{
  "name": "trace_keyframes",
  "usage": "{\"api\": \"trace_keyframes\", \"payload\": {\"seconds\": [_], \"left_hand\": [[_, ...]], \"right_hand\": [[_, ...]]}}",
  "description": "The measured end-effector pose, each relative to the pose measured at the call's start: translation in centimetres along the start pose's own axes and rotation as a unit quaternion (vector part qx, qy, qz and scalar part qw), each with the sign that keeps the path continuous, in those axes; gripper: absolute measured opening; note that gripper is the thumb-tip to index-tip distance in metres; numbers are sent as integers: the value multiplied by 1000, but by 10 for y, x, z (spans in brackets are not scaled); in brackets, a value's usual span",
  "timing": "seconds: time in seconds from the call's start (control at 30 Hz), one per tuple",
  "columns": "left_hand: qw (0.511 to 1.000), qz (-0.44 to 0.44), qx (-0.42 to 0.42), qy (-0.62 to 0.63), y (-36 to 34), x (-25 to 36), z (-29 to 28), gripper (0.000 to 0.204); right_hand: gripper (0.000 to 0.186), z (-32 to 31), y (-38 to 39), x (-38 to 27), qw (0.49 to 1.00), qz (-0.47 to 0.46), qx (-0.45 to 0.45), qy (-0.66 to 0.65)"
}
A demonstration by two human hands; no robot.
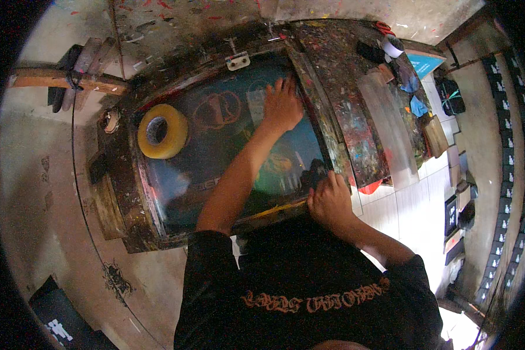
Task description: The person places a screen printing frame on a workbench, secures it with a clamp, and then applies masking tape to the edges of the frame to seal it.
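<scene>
A printing screen (216, 157) in a worn, paint-stained frame lies on the bench, with faint outlined designs on its dark mesh. My left hand (284, 105) rests on the far right part of the mesh, its fingers stretched toward the far edge. Beside it shows a pale translucent patch (255, 106). At the near right corner of the frame my right hand (332, 202) has its fingers bent and closed; whatever lies between them is hidden. A large roll of clear yellowish packing tape (163, 132) lies at the left side of the screen, apart from both hands.
A metal hinge clamp (237, 61) sits at the screen's far edge. The paint-stained bench top (356, 128) to the right carries a translucent strip (389, 125), a white roll (392, 46), red-handled scissors (383, 27) and blue scraps (418, 106). A wooden bar (99, 81) juts in at left.
</scene>
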State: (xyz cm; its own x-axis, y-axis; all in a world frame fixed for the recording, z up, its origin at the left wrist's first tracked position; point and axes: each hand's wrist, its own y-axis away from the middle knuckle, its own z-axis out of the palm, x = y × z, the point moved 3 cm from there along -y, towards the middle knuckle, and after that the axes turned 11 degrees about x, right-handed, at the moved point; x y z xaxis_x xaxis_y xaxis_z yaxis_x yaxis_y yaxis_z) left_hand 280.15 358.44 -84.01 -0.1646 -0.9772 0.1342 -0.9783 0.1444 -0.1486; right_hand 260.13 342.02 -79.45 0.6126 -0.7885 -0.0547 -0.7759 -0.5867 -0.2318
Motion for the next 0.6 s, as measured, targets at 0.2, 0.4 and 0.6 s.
{"api": "trace_keyframes", "payload": {"seconds": [0.2, 0.4, 0.6], "left_hand": [[1000, -23, 9, -3, 1, 2, -8, 64], [998, -56, 10, 6, 0, -12, -17, 68], [979, -55, 191, 39, 41, -71, -81, 63]], "right_hand": [[40, -5, -3, 1, 999, -16, -21, -32], [40, -22, -18, -16, 990, -11, -137, -30], [31, -68, -108, -34, 978, -44, -148, -138]]}}
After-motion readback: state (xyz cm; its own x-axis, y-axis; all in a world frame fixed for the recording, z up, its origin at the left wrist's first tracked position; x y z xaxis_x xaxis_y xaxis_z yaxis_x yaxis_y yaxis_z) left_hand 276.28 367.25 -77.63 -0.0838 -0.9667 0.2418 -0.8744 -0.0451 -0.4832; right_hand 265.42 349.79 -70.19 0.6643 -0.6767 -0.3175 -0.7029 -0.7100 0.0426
